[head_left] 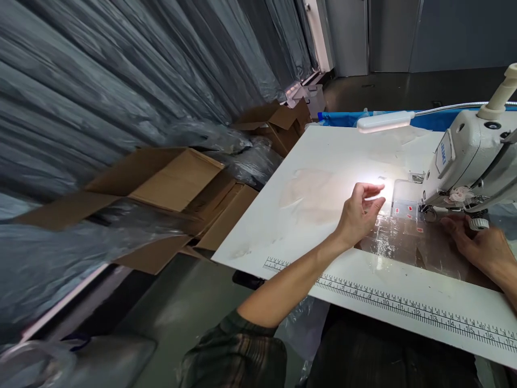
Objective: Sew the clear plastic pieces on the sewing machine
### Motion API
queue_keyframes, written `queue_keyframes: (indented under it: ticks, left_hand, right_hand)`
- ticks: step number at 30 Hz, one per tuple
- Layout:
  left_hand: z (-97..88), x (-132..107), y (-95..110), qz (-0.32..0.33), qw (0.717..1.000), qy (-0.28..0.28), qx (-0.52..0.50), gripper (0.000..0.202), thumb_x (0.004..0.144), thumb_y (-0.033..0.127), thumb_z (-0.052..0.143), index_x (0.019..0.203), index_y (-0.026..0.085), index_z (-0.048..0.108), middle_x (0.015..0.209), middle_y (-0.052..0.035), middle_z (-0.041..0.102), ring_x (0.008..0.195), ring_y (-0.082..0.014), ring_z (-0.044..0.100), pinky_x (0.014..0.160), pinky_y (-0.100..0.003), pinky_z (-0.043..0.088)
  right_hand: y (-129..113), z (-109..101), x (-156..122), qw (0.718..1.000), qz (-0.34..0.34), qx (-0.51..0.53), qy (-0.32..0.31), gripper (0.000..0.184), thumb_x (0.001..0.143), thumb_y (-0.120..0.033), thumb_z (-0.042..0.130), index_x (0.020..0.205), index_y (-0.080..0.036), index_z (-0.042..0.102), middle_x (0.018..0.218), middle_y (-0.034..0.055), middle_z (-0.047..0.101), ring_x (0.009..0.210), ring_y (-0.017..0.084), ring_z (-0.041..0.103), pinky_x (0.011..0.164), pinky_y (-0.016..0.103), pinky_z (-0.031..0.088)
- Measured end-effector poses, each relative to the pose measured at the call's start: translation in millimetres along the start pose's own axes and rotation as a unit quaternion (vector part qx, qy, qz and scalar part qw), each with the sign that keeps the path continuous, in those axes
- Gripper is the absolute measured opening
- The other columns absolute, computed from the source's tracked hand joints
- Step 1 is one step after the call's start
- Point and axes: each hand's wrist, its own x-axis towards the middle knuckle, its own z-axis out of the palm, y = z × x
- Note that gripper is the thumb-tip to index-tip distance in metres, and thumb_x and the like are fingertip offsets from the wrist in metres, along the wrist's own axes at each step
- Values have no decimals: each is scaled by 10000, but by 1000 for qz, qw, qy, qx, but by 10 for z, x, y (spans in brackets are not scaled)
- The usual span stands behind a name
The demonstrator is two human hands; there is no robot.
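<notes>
My left hand [359, 213] hovers over the white sewing table [307, 215] beside a sheet of clear plastic film [407, 242], with its fingers curled and apart and nothing visible in them. My right hand [479, 245] lies flat on the clear film, fingers stretched toward the needle area of the white sewing machine [468, 161]. The film covers the plate under the machine's foot and glares in the lamp light.
A gooseneck lamp [385, 121] shines on the table. A printed ruler [404, 304] runs along the table's near edge. Open cardboard boxes [169, 183] and grey plastic sheeting [100, 81] fill the floor and wall to the left.
</notes>
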Motion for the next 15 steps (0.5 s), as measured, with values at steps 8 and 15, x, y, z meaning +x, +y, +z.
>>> queue_keyframes:
  ticks: [8,15]
  left_hand:
    - [62,-108,-83,198,897,-344,195,381,775,387,802,1118,250,707,1347,-97,657,1300,-314,575,1183,-527,348]
    - [-12,-133,67,119,937,-297,139,370,826,414,754,1151,242,712,1266,-114,695,1215,-292,625,1066,-473,477]
  right_hand:
    - [5,-109,23,996,-13,-68,-59,330,617,-518,729,683,-258,537,527,-5,555,503,201,530,466,323,364]
    - [-30,-38,-72,978,46,167,-119,432,573,-576,762,739,-208,609,596,-23,561,530,122,492,495,284,413]
